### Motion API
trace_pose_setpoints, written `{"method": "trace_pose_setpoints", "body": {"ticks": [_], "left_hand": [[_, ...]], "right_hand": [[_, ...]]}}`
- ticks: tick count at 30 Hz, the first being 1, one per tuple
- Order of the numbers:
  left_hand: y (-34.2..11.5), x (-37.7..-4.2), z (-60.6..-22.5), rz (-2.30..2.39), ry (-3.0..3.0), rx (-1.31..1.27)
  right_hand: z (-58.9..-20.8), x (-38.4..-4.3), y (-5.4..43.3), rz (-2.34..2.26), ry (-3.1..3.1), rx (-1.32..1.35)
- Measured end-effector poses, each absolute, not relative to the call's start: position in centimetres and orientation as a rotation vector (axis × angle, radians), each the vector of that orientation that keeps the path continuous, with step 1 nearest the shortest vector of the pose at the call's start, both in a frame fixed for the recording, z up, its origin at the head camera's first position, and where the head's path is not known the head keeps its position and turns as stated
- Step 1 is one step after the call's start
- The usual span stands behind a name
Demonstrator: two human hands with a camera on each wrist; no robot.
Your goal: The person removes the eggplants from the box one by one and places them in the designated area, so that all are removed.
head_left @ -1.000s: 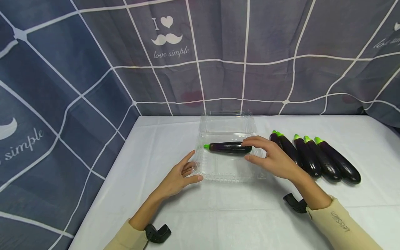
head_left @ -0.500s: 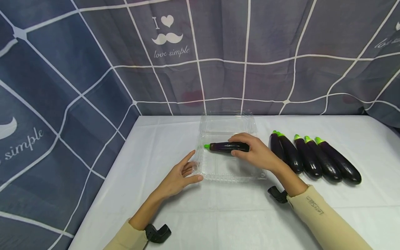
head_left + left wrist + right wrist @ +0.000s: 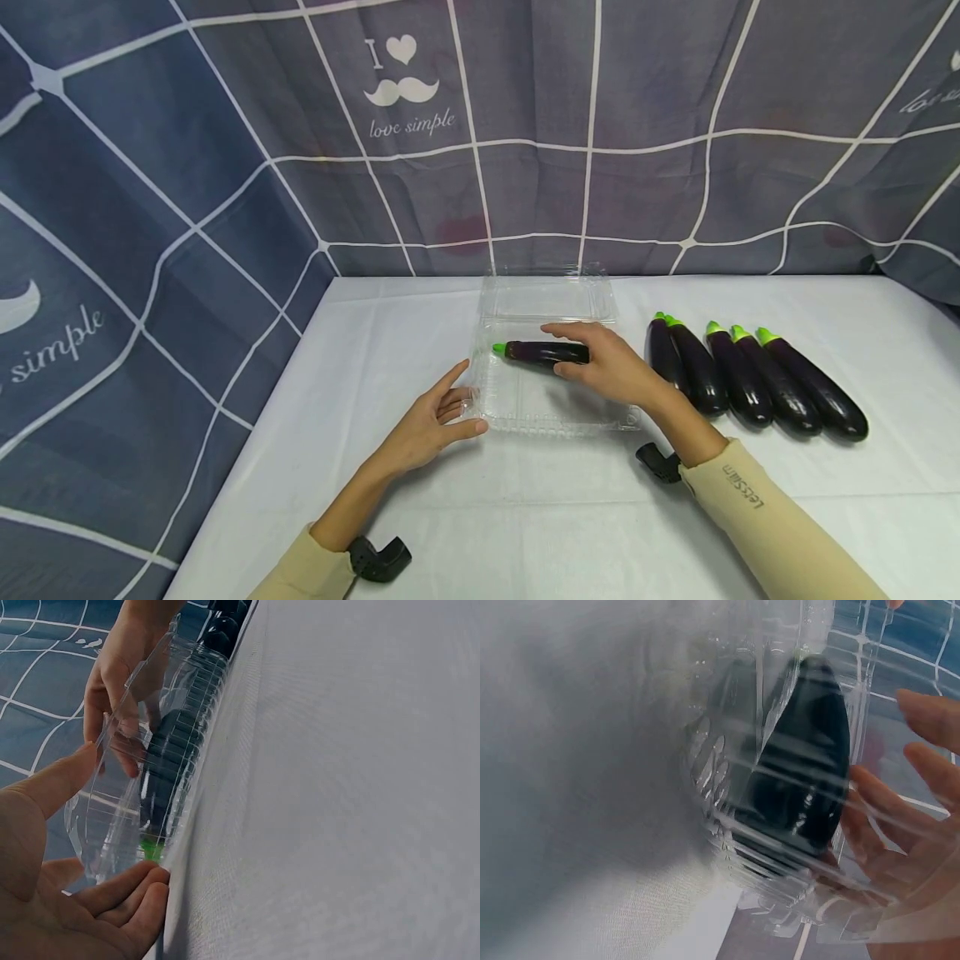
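Observation:
A dark purple eggplant (image 3: 536, 353) lies crosswise in an open clear plastic clamshell box (image 3: 525, 408), its green stem end pointing left. My right hand (image 3: 611, 362) reaches over the eggplant's right end, thumb on the near side and fingers spread on the far side, with a gap showing beyond the eggplant. The right wrist view shows those loosely spread fingers (image 3: 885, 799) beside the eggplant (image 3: 802, 765), through the clear wall. My left hand (image 3: 431, 425) rests against the box's left side, thumb and index finger extended; in the left wrist view its fingertips touch the box (image 3: 112, 802).
Several more eggplants (image 3: 738, 379) lie side by side on the white cloth (image 3: 525, 517), right of the box. The box's raised lid (image 3: 546, 296) stands near the grey gridded curtain (image 3: 525, 200) at the back. Black wrist devices (image 3: 380, 558) sit at both cuffs.
My right hand has moved left over the eggplant in the box, and its fingers have then spread slightly away from it. The eggplant has shifted a little. My left hand stays put.

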State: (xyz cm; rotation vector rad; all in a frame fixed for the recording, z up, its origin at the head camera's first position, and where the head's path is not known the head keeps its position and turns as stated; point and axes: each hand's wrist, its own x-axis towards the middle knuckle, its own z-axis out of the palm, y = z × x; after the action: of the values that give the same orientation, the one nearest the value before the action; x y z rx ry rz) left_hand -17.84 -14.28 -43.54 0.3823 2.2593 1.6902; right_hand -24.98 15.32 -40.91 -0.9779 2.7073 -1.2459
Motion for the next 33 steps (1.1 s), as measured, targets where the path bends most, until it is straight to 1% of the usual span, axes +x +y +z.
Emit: {"method": "trace_pose_setpoints", "body": {"ticks": [8,17,33], "left_hand": [[-14.23,-17.85,-43.42,1.689,2.255,0.373],[-14.24,-17.94,-43.56,1.691,2.253,0.379],[-14.28,-17.88,-43.53,1.689,2.255,0.376]], "right_hand": [[-40.94,-25.07,15.09,-1.098,2.734,-1.078],[-41.0,-24.72,15.0,-0.912,2.719,-1.066],[-40.7,-24.43,15.03,-0.764,2.676,-1.05]]}}
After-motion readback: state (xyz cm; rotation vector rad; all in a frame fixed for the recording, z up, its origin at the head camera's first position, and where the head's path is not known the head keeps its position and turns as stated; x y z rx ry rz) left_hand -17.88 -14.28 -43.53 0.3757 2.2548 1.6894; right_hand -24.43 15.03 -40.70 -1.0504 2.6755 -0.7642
